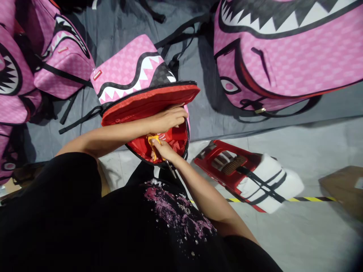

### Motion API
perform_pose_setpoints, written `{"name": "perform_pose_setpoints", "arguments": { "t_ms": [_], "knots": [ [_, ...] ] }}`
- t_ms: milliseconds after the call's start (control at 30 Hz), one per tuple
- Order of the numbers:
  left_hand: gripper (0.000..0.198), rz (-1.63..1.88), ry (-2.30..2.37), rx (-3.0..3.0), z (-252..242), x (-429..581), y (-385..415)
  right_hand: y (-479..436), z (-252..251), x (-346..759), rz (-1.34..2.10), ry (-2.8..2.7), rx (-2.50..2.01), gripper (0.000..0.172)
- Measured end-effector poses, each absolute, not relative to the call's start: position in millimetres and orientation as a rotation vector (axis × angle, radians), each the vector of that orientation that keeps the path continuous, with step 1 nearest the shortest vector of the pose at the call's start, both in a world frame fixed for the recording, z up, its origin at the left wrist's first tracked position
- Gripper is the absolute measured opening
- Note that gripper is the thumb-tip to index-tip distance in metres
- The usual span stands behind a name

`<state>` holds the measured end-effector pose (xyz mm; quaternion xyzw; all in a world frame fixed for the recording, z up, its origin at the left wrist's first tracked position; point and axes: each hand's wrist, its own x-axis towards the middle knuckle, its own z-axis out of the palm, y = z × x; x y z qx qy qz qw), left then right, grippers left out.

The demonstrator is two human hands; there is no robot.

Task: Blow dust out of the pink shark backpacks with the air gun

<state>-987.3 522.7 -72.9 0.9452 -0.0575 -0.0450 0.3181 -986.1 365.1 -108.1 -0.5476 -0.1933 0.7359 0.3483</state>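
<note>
A pink checkered backpack [127,62] with a shark-mouth print lies with its main compartment unzipped, the red lining [144,102] facing me. Reaching across the opening, my left hand [172,116] has its fingers curled at the right edge of the bag; its fingertips are partly hidden. My right hand [163,149] is closed around yellow-handled scissors [154,145] at the front rim of the opening. The scissors' metal blades [171,169] point down toward my body.
Several pink shark backpacks [65,71] are piled at the left. A large pink bag [297,56] lies at the right on the grey-covered table [198,128]. On the floor stand a red stool [210,166] with a brush and white material, and a cardboard box [343,189].
</note>
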Motion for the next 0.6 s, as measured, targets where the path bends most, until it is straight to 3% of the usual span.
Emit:
{"name": "perform_pose_setpoints", "arguments": {
  "t_ms": [233, 400, 600],
  "knots": [
    [0.011, -0.069, 0.359, 2.001, -20.0, -984.7, 520.0, 367.9, -109.7, -987.3, 1.951, -0.426, -1.407, 0.038],
    [0.022, -0.207, 0.595, 1.58, 56.4, -1013.7, 530.9, 371.0, -105.8, -988.9, 1.976, -0.361, -1.458, 0.036],
    [0.047, -0.63, 1.037, 1.142, 103.9, -1189.8, 504.0, 369.6, -91.0, -981.9, 1.941, -0.373, -1.492, 0.037]
  ]
}}
